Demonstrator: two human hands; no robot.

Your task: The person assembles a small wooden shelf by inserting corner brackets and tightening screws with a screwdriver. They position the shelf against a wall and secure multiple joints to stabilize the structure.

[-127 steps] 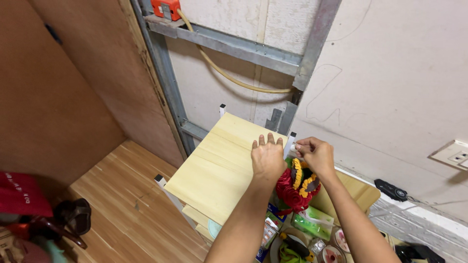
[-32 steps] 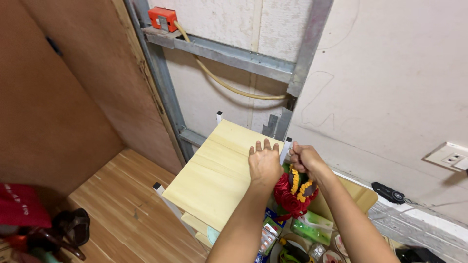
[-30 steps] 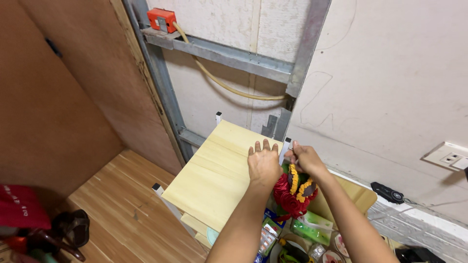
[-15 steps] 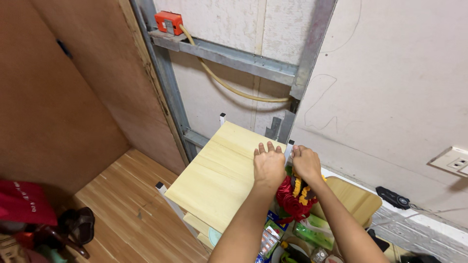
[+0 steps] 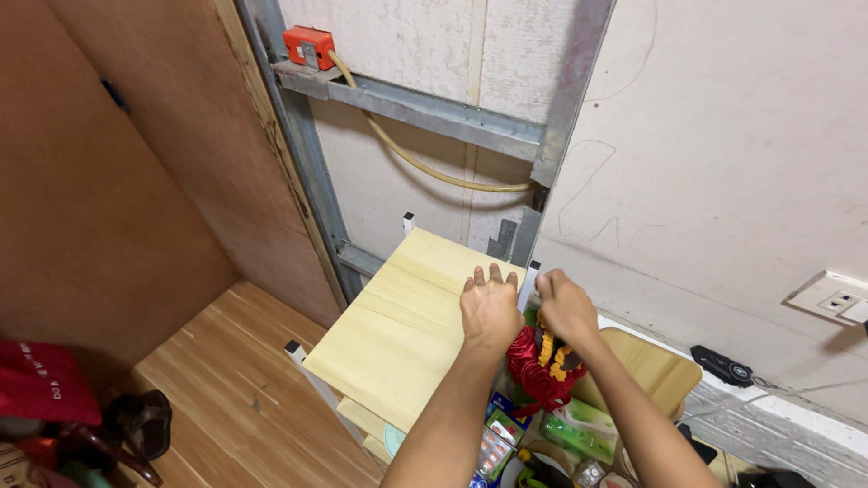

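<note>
Left hand (image 5: 489, 307) lies flat, fingers spread, on the pale wooden shelf board (image 5: 407, 321); right hand (image 5: 565, 305) pinches the white corner post (image 5: 527, 282).

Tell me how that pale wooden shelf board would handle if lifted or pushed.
The wooden shelf board looks flat and rigid, so probably stiff. It seems thin, so likely fairly light. With the left hand flat on it and the right hand at a white post, it may tilt if pushed.

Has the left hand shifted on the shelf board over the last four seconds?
No. The left hand lies flat on the board beside the white post, same spot as before; only the camera moved.
</note>
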